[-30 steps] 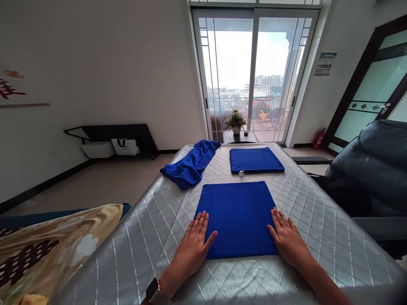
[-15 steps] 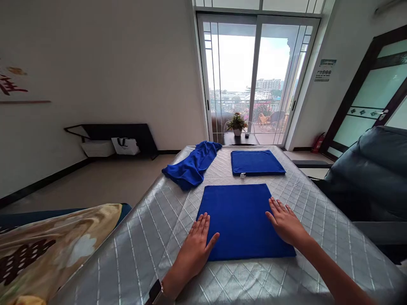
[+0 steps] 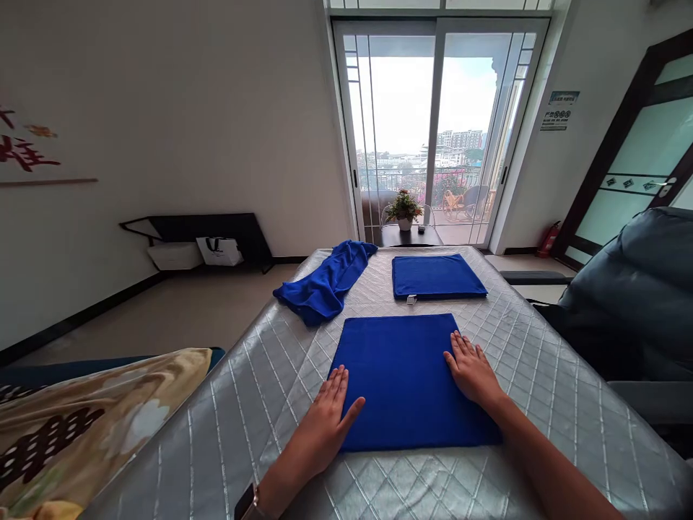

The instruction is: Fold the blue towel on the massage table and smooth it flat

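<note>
Left hand (image 3: 325,422) and right hand (image 3: 471,372) lying flat on a folded blue towel (image 3: 406,375)

Big picture first: the folded blue towel sits square on a quilted silver cover (image 3: 546,404), with a glass sliding door (image 3: 438,130) straight ahead beyond it. A dark leather recliner (image 3: 628,296) is off to the right of the towel, and a patterned blanket (image 3: 70,426) bunches up to its left.

Farther along the cover, past the towel, there's a crumpled blue towel (image 3: 319,282) on the left and a second folded blue towel (image 3: 436,278) on the right, with a small white tag (image 3: 411,299) at its near edge.

Now the pose. Both forearms reach in from the bottom of the frame and angle toward the towel, palms down. Both hands are fully open and not gripping anything, just resting on it. The left one sits at the towel's near left edge, with its fingers spread and thumb stuck out over the blue. The right one is farther up the right edge, with its fingers fanned and tips on the cloth. There's a watch (image 3: 246,503) on the left wrist, cut off by the frame.
</note>
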`<state>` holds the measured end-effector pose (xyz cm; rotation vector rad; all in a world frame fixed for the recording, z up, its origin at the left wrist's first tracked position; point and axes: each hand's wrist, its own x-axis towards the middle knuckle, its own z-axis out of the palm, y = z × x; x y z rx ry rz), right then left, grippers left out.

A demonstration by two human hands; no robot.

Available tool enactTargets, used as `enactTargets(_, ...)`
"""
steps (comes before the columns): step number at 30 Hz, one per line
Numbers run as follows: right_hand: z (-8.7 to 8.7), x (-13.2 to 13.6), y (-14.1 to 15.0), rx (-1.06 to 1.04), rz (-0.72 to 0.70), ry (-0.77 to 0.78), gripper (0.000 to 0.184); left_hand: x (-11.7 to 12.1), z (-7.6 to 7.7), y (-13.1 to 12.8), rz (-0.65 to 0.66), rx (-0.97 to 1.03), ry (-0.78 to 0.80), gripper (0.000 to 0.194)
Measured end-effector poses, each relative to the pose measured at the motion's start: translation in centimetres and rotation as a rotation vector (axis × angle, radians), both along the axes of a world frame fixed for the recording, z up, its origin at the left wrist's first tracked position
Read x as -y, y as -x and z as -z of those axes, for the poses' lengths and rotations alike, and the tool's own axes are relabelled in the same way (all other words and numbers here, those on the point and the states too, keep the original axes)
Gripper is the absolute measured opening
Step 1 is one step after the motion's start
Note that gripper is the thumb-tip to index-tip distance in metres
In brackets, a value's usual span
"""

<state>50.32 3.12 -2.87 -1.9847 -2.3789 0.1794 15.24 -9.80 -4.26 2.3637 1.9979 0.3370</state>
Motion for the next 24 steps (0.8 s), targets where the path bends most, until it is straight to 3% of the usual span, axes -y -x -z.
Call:
enactTargets(2,-0.2,0.1,0.1,-0.014,0.004,-0.001,0.067,-0.4,-0.4,0.2,0.050,-0.016,0.011,0.061)
enactTargets(5,-0.5,0.2,0.3,-0.027,-0.001,-0.002,0.067,-1.5,-2.1,-1.7,0.002,-0.025,0.046,0.066)
enactTargets(7,-0.6,0.3,0.3,-0.026,0.002,-0.002,0.067,-2.6,-3.8,-4.7,-0.001,-0.014,0.074,0.078)
enactTargets(10,-0.7,0.3,0.3,-0.018,0.001,-0.011,0.067,-4.7,-5.7,-10.8,0.163,0.021,0.083,0.082)
enactTargets(13,-0.7,0.4,0.3,-0.001,-0.007,-0.020,0.067,-7.2,-6.0,-16.0,0.258,0.066,0.019,0.080)
enactTargets(15,-0.7,0.4,0.2,0.004,-0.010,-0.017,0.066,-8.7,-5.3,-17.9,0.267,0.081,0.004,0.081)
enactTargets(19,-0.9,0.5,0.2,-0.002,-0.010,-0.012,0.067,-10.1,-3.9,-17.3,0.212,0.062,0.035,0.081)
enactTargets(24,-1.0,0.4,0.3,-0.020,0.009,0.005,0.067,-10.1,-3.3,-10.7,0.074,-0.010,0.073,0.083)
